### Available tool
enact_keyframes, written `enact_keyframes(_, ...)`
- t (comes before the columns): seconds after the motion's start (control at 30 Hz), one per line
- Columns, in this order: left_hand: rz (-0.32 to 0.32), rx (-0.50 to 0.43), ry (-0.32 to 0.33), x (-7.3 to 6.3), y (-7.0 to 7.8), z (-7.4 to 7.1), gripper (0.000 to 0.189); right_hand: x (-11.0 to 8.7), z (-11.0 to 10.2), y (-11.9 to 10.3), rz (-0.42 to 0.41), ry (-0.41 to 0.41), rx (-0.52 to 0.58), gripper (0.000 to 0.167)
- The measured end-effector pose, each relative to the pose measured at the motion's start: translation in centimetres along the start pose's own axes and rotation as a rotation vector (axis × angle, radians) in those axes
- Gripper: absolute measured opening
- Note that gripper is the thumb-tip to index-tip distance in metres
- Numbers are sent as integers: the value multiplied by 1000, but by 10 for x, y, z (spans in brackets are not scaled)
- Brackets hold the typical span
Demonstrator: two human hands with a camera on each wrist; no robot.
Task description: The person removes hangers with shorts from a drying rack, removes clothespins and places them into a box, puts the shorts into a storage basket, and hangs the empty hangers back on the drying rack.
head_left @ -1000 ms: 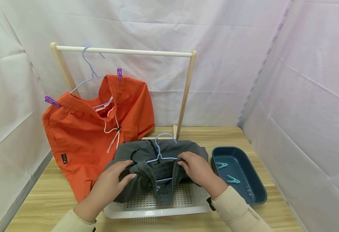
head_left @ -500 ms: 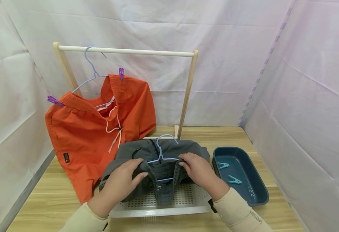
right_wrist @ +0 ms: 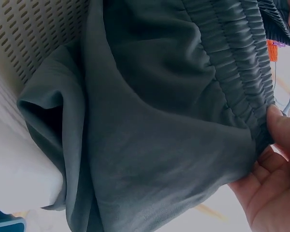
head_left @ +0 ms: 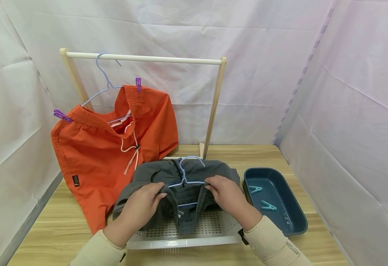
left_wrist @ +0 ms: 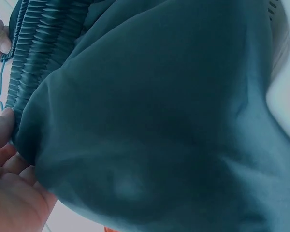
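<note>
Beyond the left fingers and off to their left, I see an orange garment [head_left: 97, 151] hung by a blue hanger [head_left: 108, 85] from a wooden rack [head_left: 147, 58], a purple clip [head_left: 138, 85] at each side of its waistband. Nearer, the left hand [head_left: 140, 207] pinches one end of the gray garment [head_left: 163, 214] at its elastic waistband; my left wrist feed shows the thumb against the gathers. Between both sets of fingertips, I have a second hanger [head_left: 184, 180] set into that waistband, its hook rising above the cloth. Below the fingers, a white perforated basket [head_left: 187, 242] sits under the gray garment. The right hand [head_left: 227, 195] grasps the waistband's other end. Just right of those fingers, I make out a dark blue tray [head_left: 288, 201] with two light blue clips [head_left: 268, 206] lying in it.
</note>
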State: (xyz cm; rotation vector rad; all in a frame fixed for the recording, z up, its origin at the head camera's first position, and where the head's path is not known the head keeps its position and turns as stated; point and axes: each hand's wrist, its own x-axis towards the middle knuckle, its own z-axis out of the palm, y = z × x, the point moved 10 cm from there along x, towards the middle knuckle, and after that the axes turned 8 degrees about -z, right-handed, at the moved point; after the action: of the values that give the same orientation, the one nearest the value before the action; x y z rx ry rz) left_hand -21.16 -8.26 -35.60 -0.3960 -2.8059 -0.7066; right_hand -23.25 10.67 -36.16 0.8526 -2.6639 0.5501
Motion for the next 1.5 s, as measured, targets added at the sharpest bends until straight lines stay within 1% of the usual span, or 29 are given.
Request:
enact_keyframes(0.3,74,9,125,0,7,-16,26,0,-13,-3,-10,74,13,13)
enact_keyframes(0.53,144,0,243,-2,9,-33,29,-3,-25,5,41,107,25,17)
enact_keyframes(0.67,160,-15,278,-3,8,-40,31,-4,-30,9,47,133,23,18)
enact_keyframes(0.83,176,-35,317,-4,6,-47,32,-6,-37,11,29,172,29,18)
enact_keyframes(1.0,204,-57,384,-5,4,-55,33,-8,-45,14,38,198,23,17)
enact_keyframes(1.3,204,-96,459,-6,1,-73,36,-11,-60,26,68,276,42,16)
enact_keyframes(1.5,172,-113,492,-5,-7,-86,35,-14,-68,32,86,315,48,18)
